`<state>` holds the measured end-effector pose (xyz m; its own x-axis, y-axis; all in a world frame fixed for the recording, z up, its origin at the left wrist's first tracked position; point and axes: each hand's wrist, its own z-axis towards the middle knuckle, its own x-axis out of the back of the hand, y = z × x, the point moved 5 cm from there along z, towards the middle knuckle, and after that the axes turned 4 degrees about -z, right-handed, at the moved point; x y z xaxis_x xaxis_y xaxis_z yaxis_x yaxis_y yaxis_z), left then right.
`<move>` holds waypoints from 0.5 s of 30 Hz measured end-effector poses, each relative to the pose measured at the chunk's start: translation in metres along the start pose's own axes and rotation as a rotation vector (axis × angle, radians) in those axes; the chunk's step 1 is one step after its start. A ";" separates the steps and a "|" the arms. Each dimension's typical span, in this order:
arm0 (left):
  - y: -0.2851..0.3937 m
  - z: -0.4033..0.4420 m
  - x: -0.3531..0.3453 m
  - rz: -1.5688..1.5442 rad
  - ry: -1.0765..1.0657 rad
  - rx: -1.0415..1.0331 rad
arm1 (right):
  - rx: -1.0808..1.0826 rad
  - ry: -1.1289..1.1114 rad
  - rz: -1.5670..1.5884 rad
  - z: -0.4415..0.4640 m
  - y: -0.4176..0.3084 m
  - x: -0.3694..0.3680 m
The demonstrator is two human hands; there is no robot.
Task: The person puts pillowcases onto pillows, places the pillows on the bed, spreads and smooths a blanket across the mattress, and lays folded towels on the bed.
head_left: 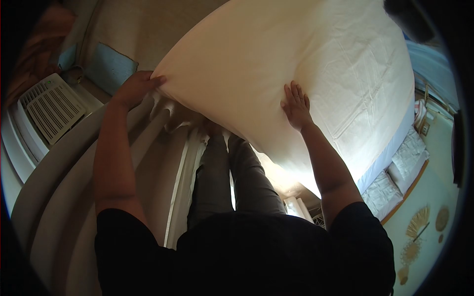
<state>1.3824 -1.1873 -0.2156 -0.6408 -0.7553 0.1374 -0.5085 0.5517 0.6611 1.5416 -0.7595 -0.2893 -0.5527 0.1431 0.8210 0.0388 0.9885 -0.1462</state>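
A large cream sheet [237, 64] covers a bed and spreads from the centre to the upper right. My left hand [137, 89] grips the sheet's left corner, thumb on top and fingers curled beneath the cloth. Gathered, ruffled fabric hangs below that corner. My right hand [297, 106] lies flat on top of the sheet near its middle, fingers stretched out, with a ring on one finger. Creases run over the part of the sheet to the right of that hand.
An air conditioner [55, 106] sits at the left beside long curtains [74, 197]. Pillows [409, 153] lie at the bed's far right end. Woven decorations [418, 222] hang on the right wall. A blue piece [111, 64] stands at the upper left.
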 end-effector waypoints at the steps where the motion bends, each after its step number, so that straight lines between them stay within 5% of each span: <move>1: -0.001 0.001 0.001 0.024 0.044 0.036 | -0.001 0.000 0.005 0.000 0.001 -0.004; 9: -0.034 0.038 0.011 0.257 0.090 0.048 | 0.067 0.206 -0.187 -0.010 -0.014 -0.015; 15: -0.053 0.077 -0.019 0.796 0.284 0.132 | 0.318 0.195 -0.091 -0.008 -0.151 -0.035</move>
<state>1.3773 -1.1748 -0.3104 -0.6757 -0.1760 0.7158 -0.0423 0.9787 0.2007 1.5616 -0.9133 -0.2913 -0.3720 0.0924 0.9236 -0.2799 0.9376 -0.2066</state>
